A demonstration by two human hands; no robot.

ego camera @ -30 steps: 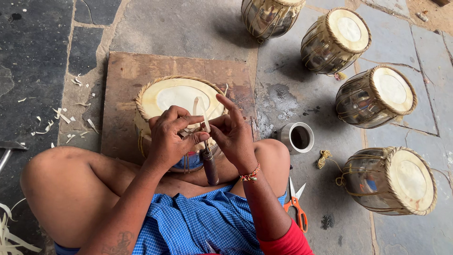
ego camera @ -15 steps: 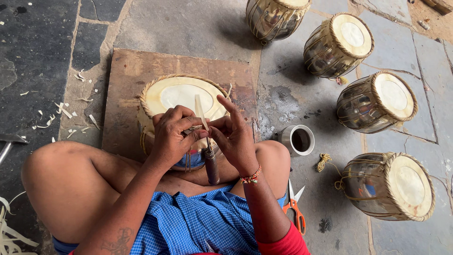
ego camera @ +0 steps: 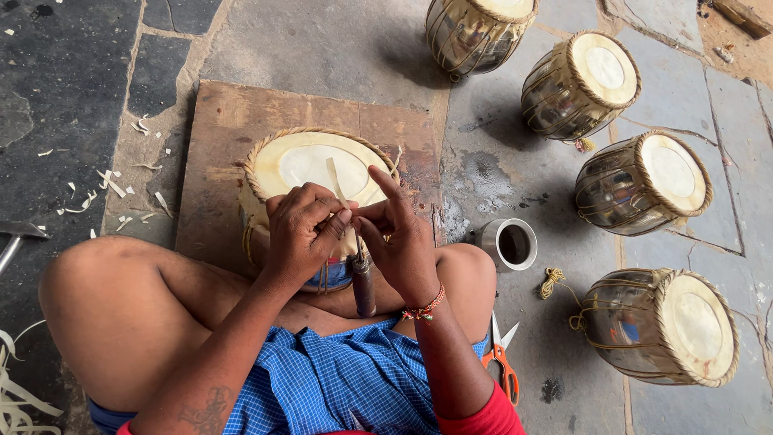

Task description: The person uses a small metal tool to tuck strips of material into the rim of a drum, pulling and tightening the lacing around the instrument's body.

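Observation:
A metal drum with a pale skin head sits on a wooden board between my knees. Both hands work at its near rim. My left hand pinches a thin pale hide strip that sticks up over the drumhead. My right hand meets it thumb to thumb, index finger raised, and holds the same strip. A dark-handled tool pokes out below the hands, its tip hidden between them; which hand steadies it I cannot tell.
Several finished drums lie on the stone floor at the right. A small metal cup stands by my right knee. Orange-handled scissors lie beside my right thigh. A hammer and pale hide scraps lie at left.
My hands have stayed at the drum's near rim. The fingers shifted slightly on the strip, and the view moved a little.

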